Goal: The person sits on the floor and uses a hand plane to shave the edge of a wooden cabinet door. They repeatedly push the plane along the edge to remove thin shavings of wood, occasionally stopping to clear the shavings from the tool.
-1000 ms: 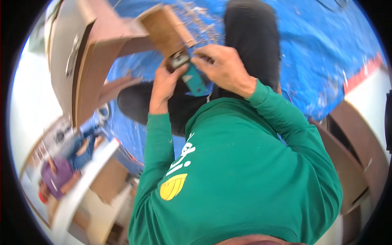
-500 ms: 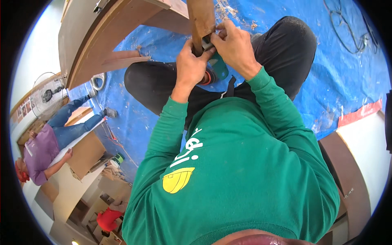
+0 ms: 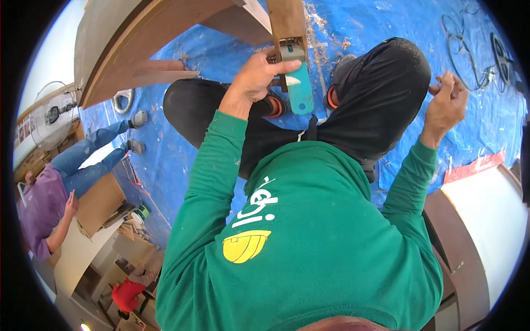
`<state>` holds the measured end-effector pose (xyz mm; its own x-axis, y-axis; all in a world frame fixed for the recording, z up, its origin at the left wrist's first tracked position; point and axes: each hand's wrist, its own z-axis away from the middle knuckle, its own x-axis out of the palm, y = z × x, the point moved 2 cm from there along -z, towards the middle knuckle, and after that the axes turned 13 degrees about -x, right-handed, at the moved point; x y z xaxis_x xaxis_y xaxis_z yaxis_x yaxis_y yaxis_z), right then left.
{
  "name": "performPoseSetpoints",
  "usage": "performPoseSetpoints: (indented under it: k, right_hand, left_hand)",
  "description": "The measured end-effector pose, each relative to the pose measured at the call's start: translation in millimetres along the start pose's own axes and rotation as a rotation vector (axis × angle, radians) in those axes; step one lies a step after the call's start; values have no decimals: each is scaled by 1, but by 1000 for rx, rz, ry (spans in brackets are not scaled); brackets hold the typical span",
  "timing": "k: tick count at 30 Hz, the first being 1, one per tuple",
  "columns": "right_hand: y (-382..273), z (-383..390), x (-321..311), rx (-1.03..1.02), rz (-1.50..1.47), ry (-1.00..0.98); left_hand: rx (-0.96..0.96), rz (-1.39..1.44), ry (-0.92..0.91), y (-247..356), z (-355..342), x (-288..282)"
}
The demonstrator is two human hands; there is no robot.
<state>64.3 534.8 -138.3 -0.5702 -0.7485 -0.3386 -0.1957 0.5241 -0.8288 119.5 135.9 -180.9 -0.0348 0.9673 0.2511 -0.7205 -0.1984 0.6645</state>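
Note:
My left hand (image 3: 255,77) grips a wooden hand plane (image 3: 286,25) between my bent knees. Its thumb presses across the plane's blade (image 3: 300,94), which is teal at the lower end with bare metal above. The blade sits in the slot of the wooden body and sticks out toward me; the plane's far end runs out of view. Away from the plane, my right hand (image 3: 447,105) is raised beside my right knee. The fingers there are curled together, and whatever they may hold is too small to make out.
Wood shavings (image 3: 314,19) lie on a blue tarp (image 3: 353,16). A curved wooden panel (image 3: 138,38) stands at the far left. Dark cables (image 3: 461,52) lie at the far right. Another person in a purple shirt (image 3: 47,218) stands at left, one in red (image 3: 127,292) farther off.
My right hand has left the plane and swung out to the right. The left hand keeps the plane, now turned so the teal blade shows more fully.

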Motion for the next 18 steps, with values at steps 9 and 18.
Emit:
performPoseSetpoints:
  k: [9, 18]
  right_hand:
    - [330, 226, -46, 408, 846, -1048]
    - [324, 250, -49, 545, 803, -1075]
  left_hand:
    - [998, -1082, 421, 31, -29, 17]
    - [804, -732, 209, 41, -30, 44]
